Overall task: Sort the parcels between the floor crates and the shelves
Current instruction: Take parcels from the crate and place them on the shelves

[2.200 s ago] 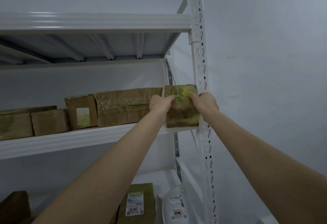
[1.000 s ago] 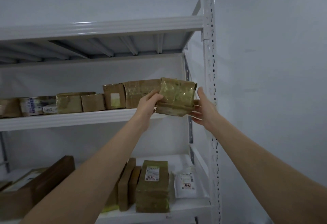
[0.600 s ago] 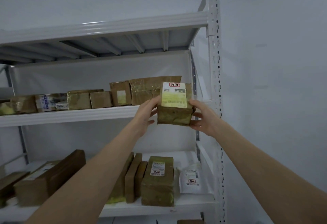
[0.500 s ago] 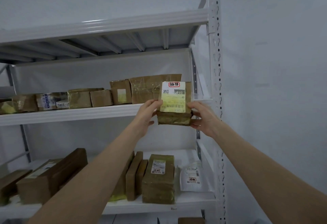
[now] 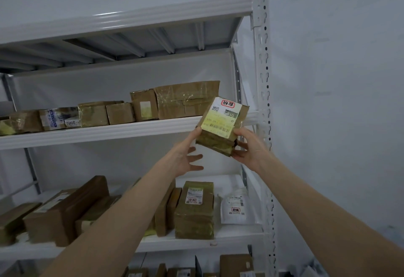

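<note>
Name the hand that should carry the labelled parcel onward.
Right. The right hand grips the labelled parcel at its lower corner; the left hand is spread open, with only a fingertip at the parcel's edge.

Open gap at middle shelf's [image 5: 109, 131] right end, large box [image 5: 185, 99] on its left, upright post [image 5: 261, 58] on its right

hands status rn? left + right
left hand: open, fingers spread, one fingertip touching the labelled parcel.
right hand: holding the labelled parcel by its lower right corner.
</note>
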`<state>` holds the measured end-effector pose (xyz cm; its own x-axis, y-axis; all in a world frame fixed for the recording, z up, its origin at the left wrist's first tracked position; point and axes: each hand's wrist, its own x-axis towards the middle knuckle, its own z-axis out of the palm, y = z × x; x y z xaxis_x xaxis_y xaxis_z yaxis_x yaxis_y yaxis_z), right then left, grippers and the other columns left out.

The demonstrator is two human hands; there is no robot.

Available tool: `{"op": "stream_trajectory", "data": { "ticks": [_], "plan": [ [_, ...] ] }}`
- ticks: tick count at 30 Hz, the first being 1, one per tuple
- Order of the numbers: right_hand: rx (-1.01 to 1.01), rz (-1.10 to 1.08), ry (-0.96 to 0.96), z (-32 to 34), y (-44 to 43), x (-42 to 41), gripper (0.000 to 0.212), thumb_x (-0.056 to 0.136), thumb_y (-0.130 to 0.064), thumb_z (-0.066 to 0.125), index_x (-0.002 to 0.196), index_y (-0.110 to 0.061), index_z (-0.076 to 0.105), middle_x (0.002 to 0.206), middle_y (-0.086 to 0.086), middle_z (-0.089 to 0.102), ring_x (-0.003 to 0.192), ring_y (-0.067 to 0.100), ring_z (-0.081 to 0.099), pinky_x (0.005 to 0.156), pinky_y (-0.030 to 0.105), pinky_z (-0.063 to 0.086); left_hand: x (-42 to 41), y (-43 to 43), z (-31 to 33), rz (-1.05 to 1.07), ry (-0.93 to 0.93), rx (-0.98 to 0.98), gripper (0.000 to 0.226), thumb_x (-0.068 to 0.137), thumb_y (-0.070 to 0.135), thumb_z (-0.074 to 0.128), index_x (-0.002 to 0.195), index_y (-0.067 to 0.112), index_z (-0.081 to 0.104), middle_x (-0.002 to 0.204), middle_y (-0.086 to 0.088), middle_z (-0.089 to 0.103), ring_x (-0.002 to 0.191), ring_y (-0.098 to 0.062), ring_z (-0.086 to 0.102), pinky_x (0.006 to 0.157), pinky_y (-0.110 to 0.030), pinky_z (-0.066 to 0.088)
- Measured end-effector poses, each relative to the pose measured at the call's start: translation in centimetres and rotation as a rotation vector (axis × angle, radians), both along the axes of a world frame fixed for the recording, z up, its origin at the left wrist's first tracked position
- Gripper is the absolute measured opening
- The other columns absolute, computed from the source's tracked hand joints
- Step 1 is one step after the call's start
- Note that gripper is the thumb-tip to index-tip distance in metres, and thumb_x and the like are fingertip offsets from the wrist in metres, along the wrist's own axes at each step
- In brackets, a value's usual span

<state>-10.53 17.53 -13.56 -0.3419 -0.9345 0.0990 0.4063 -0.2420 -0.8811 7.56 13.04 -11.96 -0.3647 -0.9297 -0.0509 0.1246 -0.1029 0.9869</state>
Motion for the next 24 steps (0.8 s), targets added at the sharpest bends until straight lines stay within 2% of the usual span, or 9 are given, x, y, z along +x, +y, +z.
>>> {"op": "stream_trajectory", "data": {
  "ticks": [2,5,9,11,13,16,19,22,24],
  "plan": [
    [-0.014,0.012,-0.012,-0.4,0.0,0.3,0.03,0.08,-0.016,0.071,0.106,-0.023,0.058,0.107,0.007,0.062,0.09,0.026,0.064,0.064,0.035,0.058,-0.7,0.8,-0.5,-0.061,0.019,0.042,0.091,0.048,0.055,0.078,0.122,0.019,0.04,0.13,-0.012,0.048,0.115,-0.035,0.05,0.079,-0.054,0.049],
    [-0.021,0.057,0.022,-1.0,-0.1,1.0,0.036,0.079,-0.017,0.073,0.11,-0.022,0.056,0.115,0.009,0.063,0.092,0.028,0.065,0.068,0.037,0.058,-1.5,1.6,-0.9,-0.075,0.012,0.046,0.087,0.058,0.046,0.079,0.131,0.014,0.043,0.133,-0.012,0.048,0.12,-0.036,0.048,0.083,-0.057,0.046],
    [0.039,0.11,0.086,-1.1,-0.1,0.9,0.089,0.075,-0.021,0.079,0.147,-0.018,0.026,0.124,0.017,0.057,0.101,0.034,0.063,0.094,0.046,0.05,-1.4,1.1,-1.0,-0.026,0.1,0.065,0.056,0.075,0.026,0.077,0.124,0.017,0.052,0.128,-0.012,0.051,0.116,-0.036,0.049,0.089,-0.063,0.044],
    [0.05,0.114,0.123,-1.0,0.0,1.0,0.103,0.073,-0.022,0.081,0.151,-0.023,0.014,0.126,0.016,0.055,0.101,0.032,0.062,0.091,0.044,0.051,-1.2,0.8,-1.1,-0.019,0.129,0.051,0.04,0.077,0.022,0.075,0.111,0.019,0.056,0.119,-0.01,0.055,0.109,-0.033,0.054,0.088,-0.062,0.045],
    [0.066,0.023,0.215,-1.0,0.0,1.1,0.111,0.07,-0.024,0.084,0.152,-0.026,0.009,0.134,0.014,0.049,0.105,0.029,0.059,0.088,0.043,0.051,-0.9,0.6,-1.0,0.014,0.111,0.024,0.039,0.078,0.021,0.074,0.111,0.019,0.055,0.115,-0.009,0.056,0.105,-0.031,0.055,0.086,-0.058,0.049],
    [0.021,-0.102,0.268,-1.2,0.1,0.4,0.115,0.07,-0.023,0.084,0.152,-0.028,0.003,0.14,0.011,0.045,0.113,0.028,0.055,0.098,0.046,0.046,0.4,0.0,-1.2,0.032,-0.014,-0.021,0.047,0.077,0.021,0.074,0.118,0.015,0.054,0.116,-0.01,0.057,0.106,-0.029,0.057,0.078,-0.05,0.055],
    [0.042,-0.069,0.356,-1.6,0.6,-0.2,0.102,0.077,-0.03,0.078,0.152,-0.033,0.008,0.136,0.01,0.051,0.106,0.026,0.06,0.095,0.042,0.045,2.1,-0.9,-1.5,0.018,-0.111,-0.029,0.031,0.079,0.026,0.07,0.105,0.014,0.058,0.105,-0.009,0.061,0.098,-0.027,0.061,0.078,-0.046,0.056],
    [0.082,-0.128,0.542,-2.8,0.8,-0.2,0.096,0.08,-0.035,0.074,0.152,-0.031,0.012,0.143,0.011,0.045,0.119,0.028,0.052,0.103,0.05,0.039,3.5,-1.8,-1.8,0.0,-0.159,-0.022,0.022,0.08,0.03,0.063,0.096,0.015,0.061,0.093,-0.006,0.06,0.092,-0.025,0.06,0.083,-0.044,0.053],
    [0.09,-0.126,0.573,-3.6,0.8,-0.2,0.095,0.08,-0.029,0.075,0.151,-0.033,0.013,0.138,0.012,0.049,0.116,0.027,0.055,0.099,0.051,0.045,3.9,-2.0,-2.0,0.001,-0.191,-0.032,0.017,0.079,0.03,0.062,0.089,0.017,0.063,0.09,-0.005,0.06,0.087,-0.025,0.059,0.08,-0.043,0.053]
  ]
}}
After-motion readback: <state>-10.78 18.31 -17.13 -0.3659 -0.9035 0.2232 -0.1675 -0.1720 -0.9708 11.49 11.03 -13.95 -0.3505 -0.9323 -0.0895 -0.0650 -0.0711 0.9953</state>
